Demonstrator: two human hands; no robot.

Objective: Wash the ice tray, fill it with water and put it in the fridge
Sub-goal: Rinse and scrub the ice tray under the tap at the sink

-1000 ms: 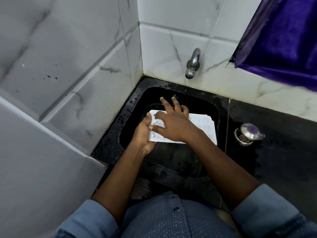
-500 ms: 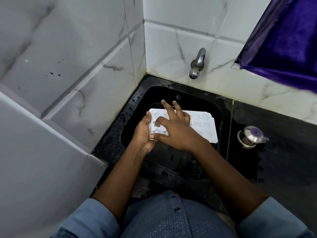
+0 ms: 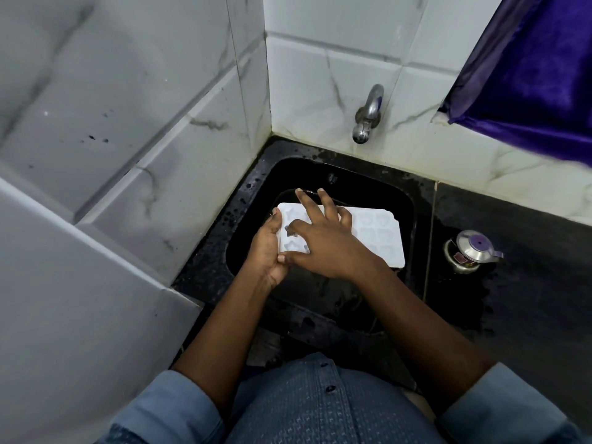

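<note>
We judge washing is in hand: our left hand (image 3: 267, 251) grips the white plastic ice tray (image 3: 378, 238) by its end, our right hand (image 3: 323, 241) rubs it with fingers spread, and next the steel wall tap (image 3: 368, 116) needs opening.

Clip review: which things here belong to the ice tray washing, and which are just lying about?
Part of the job:
ice tray, over the sink
left hand, gripping its end
right hand, fingers on its cavities
tap, no water seen running

Lying about:
steel lidded pot on the counter
purple cloth, upper right
</note>
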